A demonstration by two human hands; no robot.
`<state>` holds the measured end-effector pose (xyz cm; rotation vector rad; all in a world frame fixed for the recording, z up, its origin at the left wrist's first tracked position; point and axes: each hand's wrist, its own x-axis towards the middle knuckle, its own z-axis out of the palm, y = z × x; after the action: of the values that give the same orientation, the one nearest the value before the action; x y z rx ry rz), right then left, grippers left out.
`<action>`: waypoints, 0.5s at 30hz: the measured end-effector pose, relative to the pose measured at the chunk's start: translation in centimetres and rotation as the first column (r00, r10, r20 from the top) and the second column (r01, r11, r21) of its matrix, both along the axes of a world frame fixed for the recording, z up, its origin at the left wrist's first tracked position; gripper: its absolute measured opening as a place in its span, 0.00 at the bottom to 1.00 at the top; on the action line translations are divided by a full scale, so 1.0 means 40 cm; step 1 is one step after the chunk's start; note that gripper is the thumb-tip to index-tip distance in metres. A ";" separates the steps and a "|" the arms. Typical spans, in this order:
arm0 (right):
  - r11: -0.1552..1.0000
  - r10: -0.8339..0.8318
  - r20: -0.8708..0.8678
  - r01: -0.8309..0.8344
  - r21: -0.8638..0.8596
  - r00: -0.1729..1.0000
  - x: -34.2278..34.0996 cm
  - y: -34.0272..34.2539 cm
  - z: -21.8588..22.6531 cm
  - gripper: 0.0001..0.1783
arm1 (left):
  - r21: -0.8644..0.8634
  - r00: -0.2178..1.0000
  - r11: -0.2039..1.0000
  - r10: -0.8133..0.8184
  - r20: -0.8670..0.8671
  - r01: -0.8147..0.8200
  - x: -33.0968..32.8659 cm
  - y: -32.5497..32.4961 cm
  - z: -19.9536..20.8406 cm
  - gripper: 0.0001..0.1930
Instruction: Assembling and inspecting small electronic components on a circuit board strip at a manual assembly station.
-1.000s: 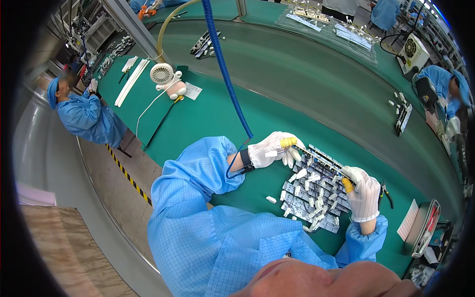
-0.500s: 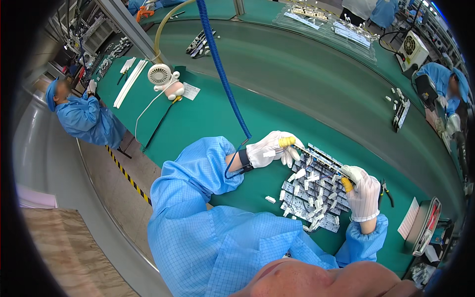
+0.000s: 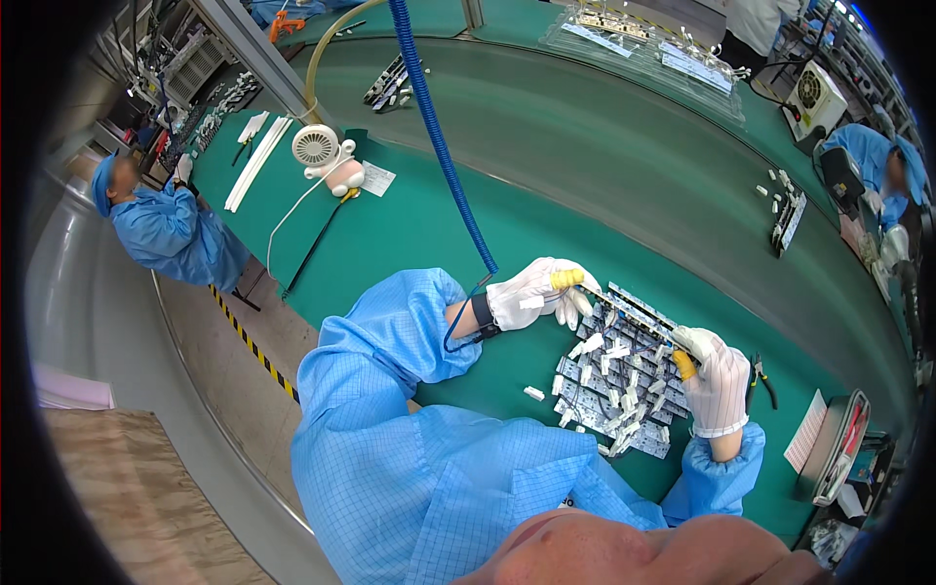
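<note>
Both hands wear white striped gloves with yellow finger covers. A long narrow circuit-board strip [image 3: 636, 314] is stretched between them. My left hand [image 3: 542, 294] pinches its left end, and a dark band with a coiled blue cord [image 3: 444, 161] sits at that wrist. The strip's right end is in the closed fingers of my right hand [image 3: 717, 378]. Just below and partly under the strip lies a pile of similar boards [image 3: 648, 439] with dark wires and several white plug connectors [image 3: 622, 421]. One loose white connector [image 3: 533, 393] rests left of the pile.
Pliers [image 3: 762, 380] and a grey case [image 3: 840, 447] lie right of my right hand. A small fan [image 3: 327, 156] and white strips [image 3: 257, 166] stand farther left on the green table. Beyond runs a belt [image 3: 585, 146] carrying boards [image 3: 790, 224]. Co-workers [image 3: 175, 224] sit nearby.
Boards on the belt have shifted slightly, toward the upper left. A person in white at the far top right has moved. My hands and the strip look nearly still.
</note>
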<state>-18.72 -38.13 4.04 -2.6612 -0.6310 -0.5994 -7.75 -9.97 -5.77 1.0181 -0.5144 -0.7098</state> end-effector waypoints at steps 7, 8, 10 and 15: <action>1.000 0.004 -0.014 -0.004 0.009 1.000 -0.010 -0.002 -0.004 0.18 | -0.094 0.997 0.996 -0.004 0.081 0.012 -0.010 0.001 -0.005 0.26; 1.000 0.006 -0.012 -0.006 0.007 1.000 -0.011 0.000 -0.003 0.18 | -0.096 0.997 0.995 -0.002 0.083 0.010 -0.012 0.003 -0.006 0.26; 1.000 0.020 -0.005 -0.020 -0.004 1.000 -0.019 0.005 -0.002 0.18 | -0.101 0.996 0.995 -0.005 0.095 0.015 -0.022 0.010 -0.010 0.28; 0.998 -0.059 -0.099 0.060 0.009 0.993 -0.029 -0.001 -0.004 0.18 | 0.065 0.972 0.997 -0.024 -0.234 0.040 -0.005 -0.015 0.006 0.26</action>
<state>-19.88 -38.17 3.90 -2.6872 -0.5206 -0.4824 -7.95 -10.59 -5.51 0.9776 -0.3042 -0.8685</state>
